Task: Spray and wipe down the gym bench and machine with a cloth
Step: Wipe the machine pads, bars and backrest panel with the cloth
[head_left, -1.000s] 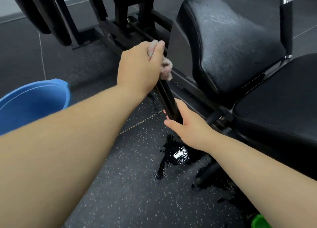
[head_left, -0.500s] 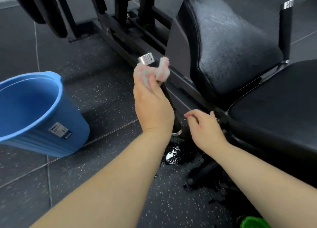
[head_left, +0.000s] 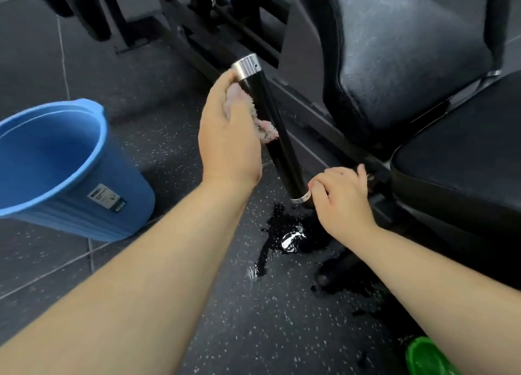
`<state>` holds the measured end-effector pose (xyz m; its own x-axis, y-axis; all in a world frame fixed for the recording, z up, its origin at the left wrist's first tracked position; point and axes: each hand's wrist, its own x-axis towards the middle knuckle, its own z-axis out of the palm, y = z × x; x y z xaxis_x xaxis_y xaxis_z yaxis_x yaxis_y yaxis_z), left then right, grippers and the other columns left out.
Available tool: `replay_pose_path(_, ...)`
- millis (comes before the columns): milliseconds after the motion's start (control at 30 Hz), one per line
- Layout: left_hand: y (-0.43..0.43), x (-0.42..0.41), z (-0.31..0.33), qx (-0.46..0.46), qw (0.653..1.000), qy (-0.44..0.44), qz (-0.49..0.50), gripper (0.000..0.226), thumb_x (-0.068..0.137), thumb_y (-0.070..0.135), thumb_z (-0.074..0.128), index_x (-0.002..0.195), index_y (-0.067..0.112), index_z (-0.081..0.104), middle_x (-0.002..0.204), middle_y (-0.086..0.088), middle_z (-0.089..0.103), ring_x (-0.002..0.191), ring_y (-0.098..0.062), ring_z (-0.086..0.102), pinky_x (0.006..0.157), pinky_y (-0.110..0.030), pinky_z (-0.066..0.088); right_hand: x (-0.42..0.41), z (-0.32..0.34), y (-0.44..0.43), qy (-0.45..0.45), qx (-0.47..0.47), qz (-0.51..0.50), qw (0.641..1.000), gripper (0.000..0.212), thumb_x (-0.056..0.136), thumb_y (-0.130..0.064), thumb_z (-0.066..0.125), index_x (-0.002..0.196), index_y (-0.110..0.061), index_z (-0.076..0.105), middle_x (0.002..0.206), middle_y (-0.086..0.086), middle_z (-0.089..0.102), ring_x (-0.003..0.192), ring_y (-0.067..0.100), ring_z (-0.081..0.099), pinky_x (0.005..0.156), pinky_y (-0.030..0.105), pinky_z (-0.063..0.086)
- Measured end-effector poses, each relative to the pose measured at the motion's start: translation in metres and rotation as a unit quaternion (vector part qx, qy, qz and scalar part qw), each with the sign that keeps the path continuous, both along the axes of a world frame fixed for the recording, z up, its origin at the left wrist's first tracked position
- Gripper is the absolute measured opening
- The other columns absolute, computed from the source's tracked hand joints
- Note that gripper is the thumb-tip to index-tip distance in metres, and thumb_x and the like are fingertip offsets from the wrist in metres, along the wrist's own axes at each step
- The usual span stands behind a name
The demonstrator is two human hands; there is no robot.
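Note:
A black handle bar (head_left: 275, 129) with silver end caps rises from the machine's frame beside the black padded seat (head_left: 462, 183). My left hand (head_left: 229, 137) holds a pale pink cloth (head_left: 263, 126) pressed against the bar's left side, just under the top cap. My right hand (head_left: 342, 200) sits at the bar's lower silver ring with its fingers curled; whether it grips anything is unclear. The wet black back pad (head_left: 394, 53) stands upright behind the bar.
A blue plastic bucket (head_left: 56, 174) stands on the floor at the left. A dark puddle (head_left: 287, 233) lies on the speckled rubber floor under the bar. A green object (head_left: 428, 357) shows at the bottom right. Black machine frame (head_left: 214, 22) runs across the top.
My left hand has slid the cloth back up the bar toward the top cap. My right hand let go of the bar earlier and now rests by its lower ring.

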<state>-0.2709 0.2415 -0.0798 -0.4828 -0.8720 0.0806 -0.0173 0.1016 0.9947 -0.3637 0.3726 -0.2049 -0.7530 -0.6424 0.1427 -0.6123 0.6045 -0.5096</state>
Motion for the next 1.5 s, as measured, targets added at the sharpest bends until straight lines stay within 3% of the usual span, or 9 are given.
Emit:
replay_pose_path(67,-0.002,-0.019,0.004,0.017,0.999,0.017,0.032,0.050,0.099,0.042,0.042,0.135,0.008,0.049,0.093,-0.007,0.064,0.063,-0.021,0.066,0.061,-0.042,0.055,-0.002,0.001,0.002,-0.010,-0.005,0.005,1.000,0.038,0.097,-0.024,0.037,0.076,-0.017,0.067,0.083,-0.007,0.062,0.111,0.013,0.046,0.117,0.039,-0.011)
replay_pose_path(167,0.004,-0.022,-0.018,-0.088,0.992,-0.056,0.065,0.052,0.097,0.051,0.033,0.136,0.022,0.050,0.118,-0.006,0.065,0.104,-0.030,0.065,0.090,-0.045,0.053,-0.001,0.007,0.000,-0.052,-0.001,0.023,0.998,0.034,0.102,-0.019,0.036,0.083,-0.025,0.064,0.093,-0.017,0.061,0.131,0.010,0.033,0.116,0.040,-0.017)
replay_pose_path(267,0.028,-0.011,-0.058,-0.115,0.988,-0.097,0.025,0.040,0.101,0.044,0.027,0.125,0.027,0.054,0.104,0.007,0.064,0.087,-0.008,0.065,0.078,-0.029,0.052,-0.004,0.009,0.001,-0.083,0.004,0.048,0.995,0.032,0.104,-0.019,0.034,0.089,-0.029,0.061,0.099,-0.021,0.058,0.140,0.010,0.022,0.114,0.041,-0.022)
replay_pose_path(533,0.054,0.019,-0.101,-0.118,0.963,-0.215,-0.113,0.032,0.100,0.039,0.032,0.112,0.018,0.052,0.099,0.001,0.063,0.082,-0.005,0.062,0.069,-0.021,0.044,-0.009,0.004,0.011,-0.085,-0.031,0.071,0.993,0.030,0.104,-0.016,0.037,0.096,-0.026,0.064,0.105,-0.021,0.059,0.141,0.005,0.022,0.113,0.037,-0.021)
replay_pose_path(600,0.033,0.026,-0.079,-0.150,0.967,-0.188,-0.085,0.026,0.102,0.034,0.034,0.112,0.024,0.057,0.101,0.005,0.066,0.089,-0.005,0.064,0.078,-0.016,0.044,-0.007,0.003,0.010,-0.080,-0.045,0.071,0.993,0.030,0.104,-0.017,0.037,0.096,-0.027,0.064,0.104,-0.021,0.059,0.140,0.005,0.023,0.113,0.035,-0.022)
replay_pose_path(767,-0.009,-0.025,-0.014,-0.049,0.997,-0.016,0.060,0.052,0.097,0.050,0.034,0.146,0.033,0.037,0.133,-0.018,0.058,0.121,-0.036,0.057,0.100,-0.051,0.048,-0.006,0.003,0.006,-0.080,-0.042,0.054,0.994,0.031,0.103,-0.017,0.037,0.092,-0.030,0.063,0.101,-0.020,0.062,0.137,0.004,0.026,0.114,0.035,-0.022)
replay_pose_path(1067,0.047,-0.012,-0.075,-0.100,0.986,-0.127,0.027,0.037,0.104,0.033,0.036,0.133,0.012,0.043,0.115,0.000,0.057,0.093,-0.008,0.053,0.071,-0.004,0.035,-0.008,0.010,0.007,-0.106,-0.015,0.063,0.992,0.030,0.103,-0.015,0.037,0.100,-0.025,0.065,0.107,-0.023,0.057,0.143,0.011,0.018,0.111,0.038,-0.024)
replay_pose_path(1333,0.114,0.020,-0.134,0.013,0.964,-0.234,-0.127,0.010,0.102,0.036,0.040,0.107,0.029,0.045,0.079,0.007,0.066,0.073,-0.001,0.058,0.070,-0.030,0.040,-0.012,0.017,0.010,-0.158,-0.044,0.077,0.983,0.028,0.100,-0.014,0.043,0.112,-0.036,0.056,0.114,-0.018,0.059,0.142,0.003,0.019,0.113,0.036,-0.023)
replay_pose_path(1500,0.089,0.022,-0.086,0.079,0.989,-0.113,0.046,0.036,0.105,0.029,0.033,0.140,0.031,0.036,0.073,0.026,0.065,0.072,0.009,0.058,0.080,-0.026,0.045,-0.015,0.018,0.016,-0.181,-0.067,0.078,0.978,0.032,0.098,-0.006,0.043,0.116,-0.025,0.061,0.116,-0.012,0.061,0.137,0.003,0.031,0.114,0.030,-0.018)
